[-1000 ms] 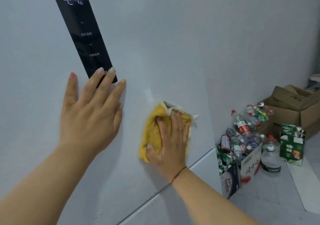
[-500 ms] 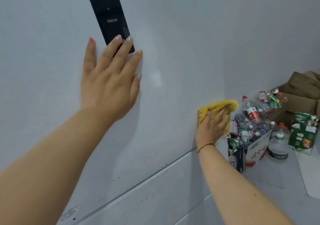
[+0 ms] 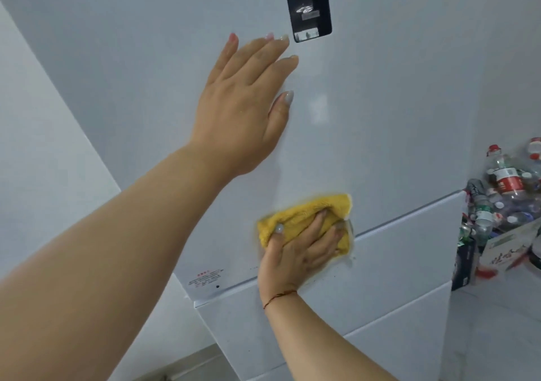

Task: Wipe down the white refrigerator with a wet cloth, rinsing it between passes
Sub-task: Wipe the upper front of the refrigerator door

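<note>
White fills nearly the whole frame: the refrigerator [image 3: 395, 117] door runs from top to bottom, with a pale wall at the left edge and a heap of plastic bottles [image 3: 506, 193] in a cardboard box [image 3: 503, 248] at the right edge. Just below centre, the right hand [image 3: 298, 251] lies spread on the yellow cloth [image 3: 295, 219], fingers extended and only slightly bent as they press it flat against the lower part of the upper door, right above the seam [image 3: 409, 222] where the next door panel begins. Above it, left of centre, the left hand [image 3: 243, 99] rests open and flat on the door, holding nothing, its fingertips [image 3: 282, 40] just beside the black control panel [image 3: 310, 8] at the top. From the cloth outward, the risks look modest but real. A wet cloth dragged across the seam could push water into the gap, and a white scrap at the cloth's right side appears to hang near that line and might snag. The small printed label [image 3: 205, 276] toward the lower left could lift or smear if scrubbed wet. The bracing hand may leave fresh prints on wiped surface, or brush the touch panel and change a setting. A wide sweep rightward could carry the cloth off the door edge toward the bottles.
</note>
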`<state>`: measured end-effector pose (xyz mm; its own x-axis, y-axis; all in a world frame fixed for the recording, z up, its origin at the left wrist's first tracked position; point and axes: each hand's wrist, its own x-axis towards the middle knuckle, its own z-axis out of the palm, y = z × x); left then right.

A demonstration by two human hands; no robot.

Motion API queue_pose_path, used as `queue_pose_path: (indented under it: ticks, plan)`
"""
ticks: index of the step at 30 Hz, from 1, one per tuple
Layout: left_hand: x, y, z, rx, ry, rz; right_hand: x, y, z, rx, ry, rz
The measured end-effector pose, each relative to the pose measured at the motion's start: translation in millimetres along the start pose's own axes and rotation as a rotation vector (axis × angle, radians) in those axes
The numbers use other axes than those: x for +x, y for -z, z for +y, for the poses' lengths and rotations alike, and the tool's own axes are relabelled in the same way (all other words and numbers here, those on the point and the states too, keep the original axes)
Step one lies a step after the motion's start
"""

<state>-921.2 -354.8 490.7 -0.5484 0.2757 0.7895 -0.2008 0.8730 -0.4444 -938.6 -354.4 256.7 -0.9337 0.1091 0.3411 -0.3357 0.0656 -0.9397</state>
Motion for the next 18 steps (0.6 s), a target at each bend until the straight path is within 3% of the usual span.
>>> queue_pose_path:
  ticks: [8, 15, 18]
  plan:
    - [-25, 7, -17, -0.008, -0.009, -0.095, -110, -26, -16, -0.049, 0.263, -0.181]
    - [-25, 7, -22, -0.029, -0.015, -0.135, -145, -30, 28, -0.192, 0.814, -0.280]
    - [-24, 6, -21, -0.034, -0.018, -0.135, -136, -26, 41, -0.117, 1.045, -0.325]
